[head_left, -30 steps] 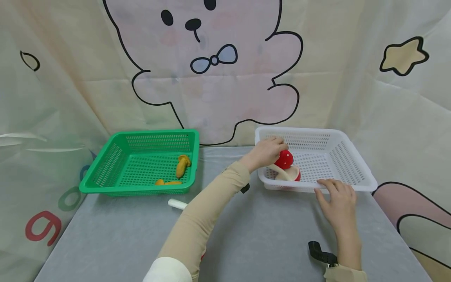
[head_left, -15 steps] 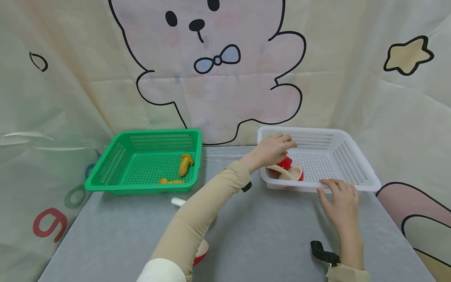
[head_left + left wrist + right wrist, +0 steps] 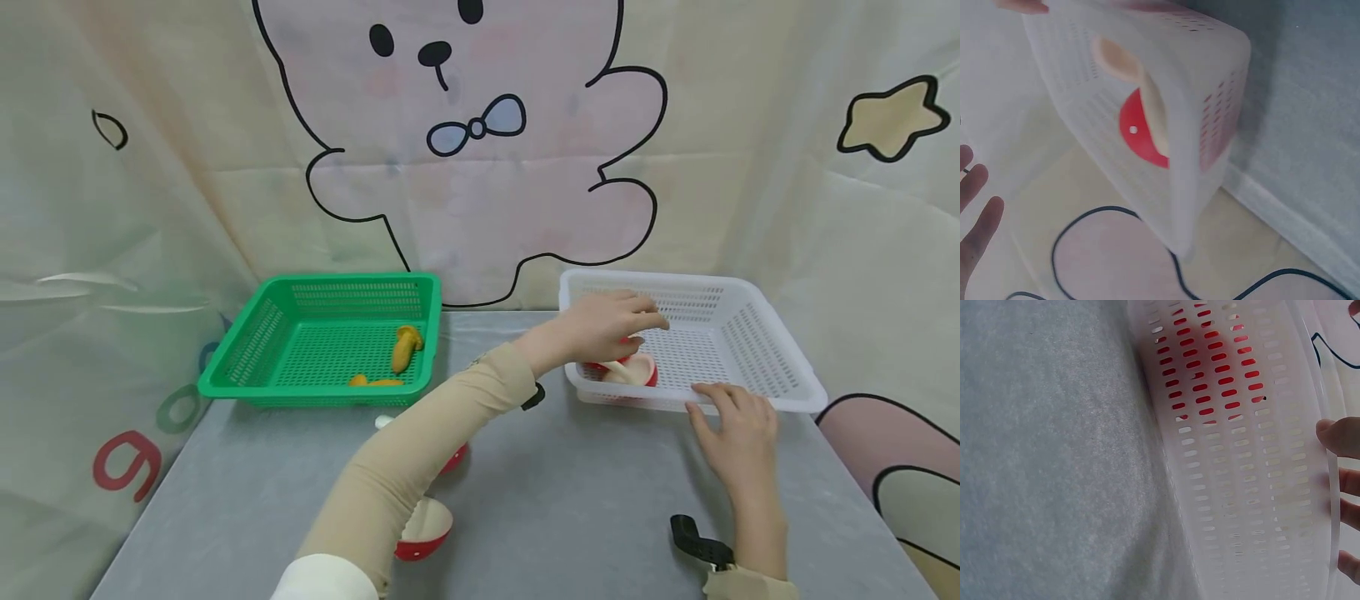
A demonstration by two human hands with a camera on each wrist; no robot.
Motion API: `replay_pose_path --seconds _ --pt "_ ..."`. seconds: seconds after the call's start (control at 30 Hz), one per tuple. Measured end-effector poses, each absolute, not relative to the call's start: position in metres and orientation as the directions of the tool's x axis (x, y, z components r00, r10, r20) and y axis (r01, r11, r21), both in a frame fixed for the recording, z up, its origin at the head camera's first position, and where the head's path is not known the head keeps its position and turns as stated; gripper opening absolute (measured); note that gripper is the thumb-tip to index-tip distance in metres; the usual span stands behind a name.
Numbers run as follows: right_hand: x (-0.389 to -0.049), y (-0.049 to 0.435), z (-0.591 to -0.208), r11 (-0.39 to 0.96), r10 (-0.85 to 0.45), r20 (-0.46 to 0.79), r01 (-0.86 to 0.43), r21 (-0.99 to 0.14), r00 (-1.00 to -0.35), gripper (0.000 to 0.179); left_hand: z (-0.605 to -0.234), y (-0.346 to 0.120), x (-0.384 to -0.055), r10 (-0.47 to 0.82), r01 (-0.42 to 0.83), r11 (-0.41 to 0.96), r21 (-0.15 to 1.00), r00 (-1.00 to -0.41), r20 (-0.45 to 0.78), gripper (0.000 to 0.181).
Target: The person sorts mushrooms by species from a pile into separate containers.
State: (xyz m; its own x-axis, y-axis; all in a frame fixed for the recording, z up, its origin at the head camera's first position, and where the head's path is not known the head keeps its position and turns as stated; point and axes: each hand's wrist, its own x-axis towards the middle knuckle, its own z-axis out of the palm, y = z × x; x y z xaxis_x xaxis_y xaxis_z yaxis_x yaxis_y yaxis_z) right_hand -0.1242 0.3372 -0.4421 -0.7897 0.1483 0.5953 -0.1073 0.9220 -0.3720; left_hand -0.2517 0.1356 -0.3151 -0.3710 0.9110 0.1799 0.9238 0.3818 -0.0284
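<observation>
My left hand (image 3: 603, 327) hovers over the left part of the white basket (image 3: 813, 392), fingers extended and holding nothing. Under it lie red-capped toy mushrooms; one shows its pale underside (image 3: 636, 368), while another is mostly covered by the hand. In the left wrist view a white-dotted red cap (image 3: 1135, 128) and a cream stem sit inside the basket, apart from the spread fingers (image 3: 985, 222). My right hand (image 3: 742, 437) grips the basket's front rim, its thumb (image 3: 1340, 435) on the outside and fingers inside.
Left of centre stands a green basket (image 3: 225, 390) with two yellow-brown toy mushrooms (image 3: 406, 348). Red-capped toy mushrooms (image 3: 426, 529) lie on the grey tabletop (image 3: 570, 517), partly hidden by the left forearm. A printed curtain (image 3: 480, 208) hangs behind.
My left hand has released a red-capped mushroom into the white basket, straightened its fingers and shifted slightly right. The right hand stays on the rim. The head view has turned a little left.
</observation>
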Motion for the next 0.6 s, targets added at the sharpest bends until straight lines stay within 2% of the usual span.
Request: replay_pose_path --seconds 0.37,0.6 --pt "-0.123 0.337 -0.440 0.922 0.147 0.579 -0.100 -0.373 -0.802 0.028 -0.306 0.122 -0.218 0.948 0.951 0.270 -0.149 -0.236 0.214 0.035" --pt "-0.123 0.337 -0.441 0.922 0.155 0.566 -0.087 -0.377 -0.810 0.027 -0.312 0.104 -0.199 0.959 0.956 0.249 -0.153 -0.221 0.176 0.037"
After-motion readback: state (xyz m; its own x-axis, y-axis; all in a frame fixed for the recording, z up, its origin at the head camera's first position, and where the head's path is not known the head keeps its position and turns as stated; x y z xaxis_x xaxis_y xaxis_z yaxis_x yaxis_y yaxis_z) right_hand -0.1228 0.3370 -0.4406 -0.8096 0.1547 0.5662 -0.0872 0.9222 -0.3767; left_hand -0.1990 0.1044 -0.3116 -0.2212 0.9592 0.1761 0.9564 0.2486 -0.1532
